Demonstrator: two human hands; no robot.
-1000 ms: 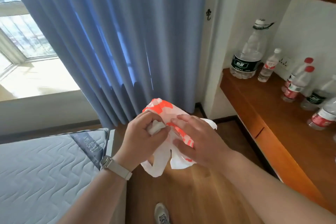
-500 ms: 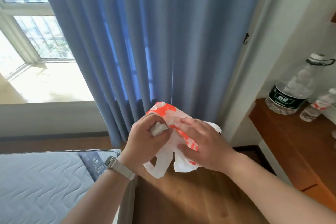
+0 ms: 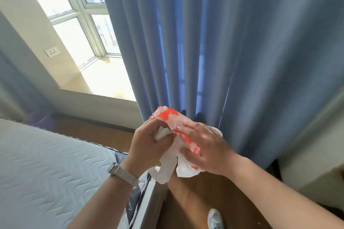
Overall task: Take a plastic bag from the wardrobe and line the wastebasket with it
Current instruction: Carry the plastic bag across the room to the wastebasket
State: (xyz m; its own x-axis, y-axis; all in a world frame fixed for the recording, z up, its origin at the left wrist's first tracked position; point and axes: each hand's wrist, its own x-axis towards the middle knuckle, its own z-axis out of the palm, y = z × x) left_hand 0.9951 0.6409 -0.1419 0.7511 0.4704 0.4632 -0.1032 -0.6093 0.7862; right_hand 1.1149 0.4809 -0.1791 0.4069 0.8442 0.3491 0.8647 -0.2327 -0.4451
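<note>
- A white plastic bag (image 3: 174,117) with orange-red print was observed crumpled between both hands, held in the air near the centre of the head view, just in front of the curtain's lower folds.
- The left hand (image 3: 149,145) was seen closed around a bunched white part of the bag, thumb and forefinger pinched together at the top; a loose white handle loop hung below this hand, toward 6 o'clock.
- The right hand (image 3: 202,147) was found laid over the printed side of the bag, fingers extended toward 9 o'clock and thumb beneath, with the plastic gripped between them.
- A wristwatch (image 3: 119,171) with a pale metal band was noted on the left wrist.
- A blue curtain (image 3: 223,42) was recorded across the frame from 12 to 3 o'clock, hanging down to the wooden floor (image 3: 214,191).
- A bright window (image 3: 81,15) with white frames was noted at 10 to 11 o'clock, with a wall socket (image 3: 52,52) beside it on the left wall.
- A quilted mattress (image 3: 46,173) was recorded at 8 o'clock, its corner lying below the left forearm.
- A light-coloured shoe (image 3: 215,218) was seen on the floor at 6 o'clock.
</note>
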